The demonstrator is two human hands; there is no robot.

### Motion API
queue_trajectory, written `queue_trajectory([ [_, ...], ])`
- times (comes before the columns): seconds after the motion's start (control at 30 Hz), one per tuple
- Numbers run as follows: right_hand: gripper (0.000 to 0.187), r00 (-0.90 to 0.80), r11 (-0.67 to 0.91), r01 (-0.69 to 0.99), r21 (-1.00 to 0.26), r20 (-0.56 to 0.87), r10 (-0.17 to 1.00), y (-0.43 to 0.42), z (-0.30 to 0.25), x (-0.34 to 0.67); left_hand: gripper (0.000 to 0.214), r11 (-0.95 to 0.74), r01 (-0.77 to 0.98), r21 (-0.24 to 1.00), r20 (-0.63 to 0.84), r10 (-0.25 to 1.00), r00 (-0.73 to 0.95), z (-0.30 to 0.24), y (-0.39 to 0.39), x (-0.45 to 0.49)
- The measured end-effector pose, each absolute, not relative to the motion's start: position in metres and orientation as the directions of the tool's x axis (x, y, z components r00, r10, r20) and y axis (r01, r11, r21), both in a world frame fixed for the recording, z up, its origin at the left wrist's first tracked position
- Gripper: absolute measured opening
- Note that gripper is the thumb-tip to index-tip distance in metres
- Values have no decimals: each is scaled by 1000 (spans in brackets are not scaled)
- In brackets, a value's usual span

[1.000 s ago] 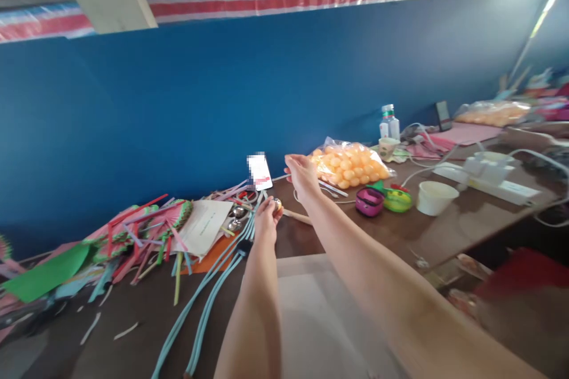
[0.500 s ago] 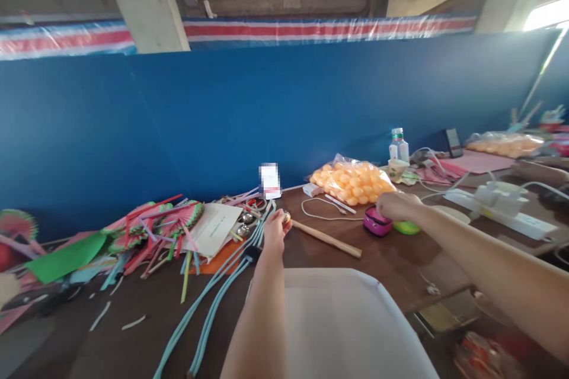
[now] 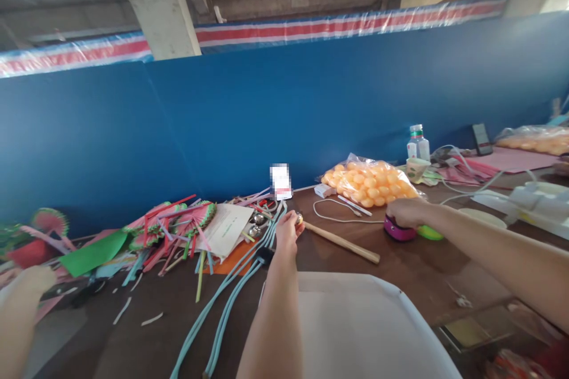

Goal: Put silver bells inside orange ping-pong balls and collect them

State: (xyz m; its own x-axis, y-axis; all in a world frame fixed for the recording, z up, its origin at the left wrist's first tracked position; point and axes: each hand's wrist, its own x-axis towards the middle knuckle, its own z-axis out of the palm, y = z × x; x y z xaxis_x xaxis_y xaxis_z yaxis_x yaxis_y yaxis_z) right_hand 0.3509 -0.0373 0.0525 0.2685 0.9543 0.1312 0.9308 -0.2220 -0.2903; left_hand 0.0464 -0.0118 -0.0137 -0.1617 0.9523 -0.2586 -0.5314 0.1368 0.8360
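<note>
My left hand (image 3: 288,231) is closed, pinching a shiny silver metal ball (image 3: 299,218) that looks like a jingle bell. Just right of those fingertips lies a wooden stick (image 3: 344,243) on the brown table. More silver balls (image 3: 255,231) rest to the left, beside a bundle of light blue cords (image 3: 240,272). My right hand (image 3: 402,211) is curled over the top of a small purple case (image 3: 399,231); its fingertips are hidden, so what they grip cannot be made out. A bright yellow-green round item (image 3: 430,232) sits against the case's right side.
Behind stand a bag of orange balls (image 3: 371,182), a propped phone (image 3: 281,182) and a bottle (image 3: 418,143). Paper fans and strips (image 3: 178,222) pile up at left, near another person's hand (image 3: 33,281). A power strip (image 3: 540,207) is at right. A white surface (image 3: 355,320) lies in front.
The scene has shifted rightward in the picture as the camera turned left. Another person's arm has come in at the left edge. My hands stay at the ball and the purple case.
</note>
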Motion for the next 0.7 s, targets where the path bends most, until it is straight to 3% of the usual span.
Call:
queue_trajectory([
  [0.07, 28, 142, -163, 979, -120, -170, 975, -36, 54, 353, 13, 141, -527, 838, -262, 951, -162, -14, -11, 46],
  [0.13, 24, 54, -69, 996, -47, -265, 963, -36, 52, 358, 15, 157, -520, 840, -276, 948, -159, -14, -10, 47],
  [0.53, 16, 23, -44, 994, -96, -212, 977, -47, 53, 366, 15, 137, -502, 854, -230, 965, -128, -16, -11, 45],
  [0.7, 14, 46, -65, 982, -176, -110, 993, -59, 63, 347, 15, 155, -494, 856, -252, 958, -137, -17, -8, 46],
])
